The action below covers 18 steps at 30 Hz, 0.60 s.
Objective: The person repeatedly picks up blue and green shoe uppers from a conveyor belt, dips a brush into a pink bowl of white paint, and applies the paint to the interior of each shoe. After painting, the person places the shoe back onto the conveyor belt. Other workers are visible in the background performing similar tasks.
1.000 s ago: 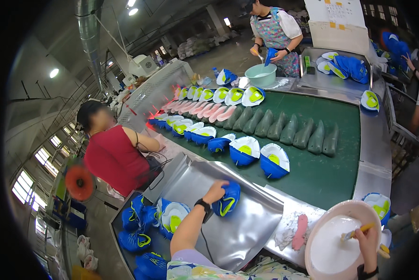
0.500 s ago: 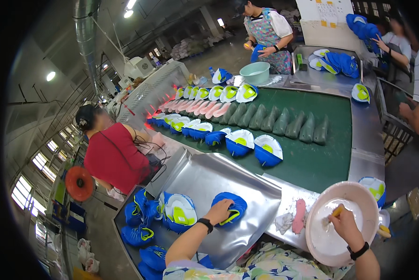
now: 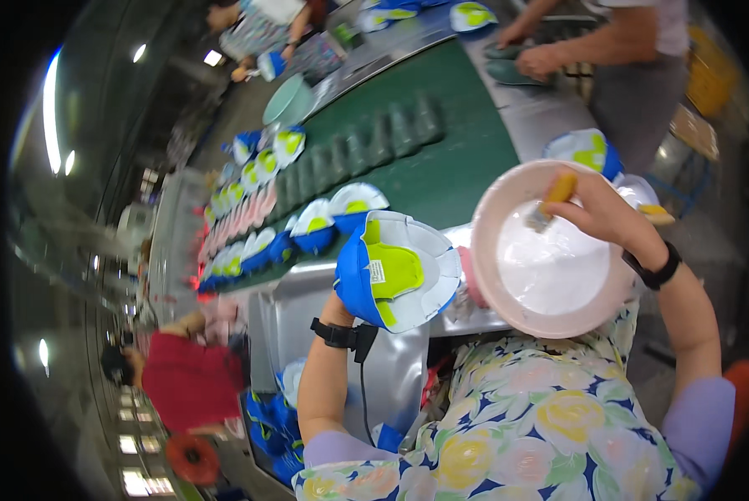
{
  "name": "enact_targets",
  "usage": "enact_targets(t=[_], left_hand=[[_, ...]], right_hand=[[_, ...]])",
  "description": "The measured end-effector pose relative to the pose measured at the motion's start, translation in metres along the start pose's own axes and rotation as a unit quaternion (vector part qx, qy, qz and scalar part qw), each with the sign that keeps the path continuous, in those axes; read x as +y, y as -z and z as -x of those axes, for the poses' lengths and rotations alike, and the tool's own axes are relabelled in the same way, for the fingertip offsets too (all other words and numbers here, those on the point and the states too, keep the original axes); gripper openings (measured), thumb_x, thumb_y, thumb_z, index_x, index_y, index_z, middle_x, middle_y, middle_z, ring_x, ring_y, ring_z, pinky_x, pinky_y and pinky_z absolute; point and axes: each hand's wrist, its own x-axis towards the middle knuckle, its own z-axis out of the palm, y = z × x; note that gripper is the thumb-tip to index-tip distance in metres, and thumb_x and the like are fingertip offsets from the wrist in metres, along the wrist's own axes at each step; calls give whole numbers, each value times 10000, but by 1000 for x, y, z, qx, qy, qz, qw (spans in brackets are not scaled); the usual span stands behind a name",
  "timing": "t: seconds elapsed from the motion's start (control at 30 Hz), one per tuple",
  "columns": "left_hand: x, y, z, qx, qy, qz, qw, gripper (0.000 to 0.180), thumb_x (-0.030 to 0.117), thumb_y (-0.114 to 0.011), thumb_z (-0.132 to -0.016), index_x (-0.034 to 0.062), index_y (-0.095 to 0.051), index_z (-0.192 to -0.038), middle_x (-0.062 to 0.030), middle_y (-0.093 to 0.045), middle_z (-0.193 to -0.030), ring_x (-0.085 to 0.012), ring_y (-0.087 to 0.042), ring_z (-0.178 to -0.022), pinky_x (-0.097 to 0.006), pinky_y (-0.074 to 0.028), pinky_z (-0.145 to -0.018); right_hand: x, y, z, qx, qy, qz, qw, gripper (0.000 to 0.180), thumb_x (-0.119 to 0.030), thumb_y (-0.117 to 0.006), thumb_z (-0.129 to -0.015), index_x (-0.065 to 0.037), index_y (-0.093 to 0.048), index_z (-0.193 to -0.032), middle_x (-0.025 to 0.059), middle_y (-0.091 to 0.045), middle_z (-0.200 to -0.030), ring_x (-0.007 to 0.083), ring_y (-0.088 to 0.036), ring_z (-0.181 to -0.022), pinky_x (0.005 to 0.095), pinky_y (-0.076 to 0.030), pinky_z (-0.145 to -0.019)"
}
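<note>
My left hand (image 3: 338,311) is closed on a blue shoe upper (image 3: 398,271) and holds it up above the metal tray. The upper's white rim and lime-green lining face upward. Its body hides most of my left fingers. To the right, my right hand (image 3: 598,204) grips a brush (image 3: 561,189) by its yellow handle, bristles downward. The brush is over the pale pink basin (image 3: 485,238), which holds a white liquid. Whether the bristles touch the liquid, I cannot tell.
A green conveyor (image 3: 468,104) carries rows of blue uppers and dark shoe soles (image 3: 362,159). Piled uppers (image 3: 268,426) lie on the metal tray (image 3: 287,305). Another upper (image 3: 587,153) sits behind the basin. Co-workers stand around; one handles dark soles (image 3: 515,72) at far right.
My left hand has lifted the upper off the tray, and its white and lime side now faces up. The brush stays at the basin in my right hand. The view has swung round.
</note>
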Motion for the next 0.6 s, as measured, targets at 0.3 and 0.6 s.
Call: enact_targets(t=[0.3, 0.6], left_hand=[[-11, -129, -63, -202, 43, 159, 965, 680, 554, -347, -1040, 4, -507, -1407, -247, -650, -1274, -424, -652, -1137, -558, -525, -1007], [-50, -112, -89, -53, -222, -51, 972, 629, 507, -334, -1068, -6, -509, -1389, -222, -647, -1295, -389, -668, -1114, -517, -543, -1000]], right_hand=[[-36, 21, -21, 94, -15, -67, 993, 262, -192, -729, -892, -3, -586, -1003, 161, -710, -824, 279, -706, -760, 359, -536, -713], [-11, -8, 4, 210, -207, -155, 943, 345, -237, -738, -872, 77, -612, -942, 151, -693, -798, 225, -706, -706, 324, -544, -651]])
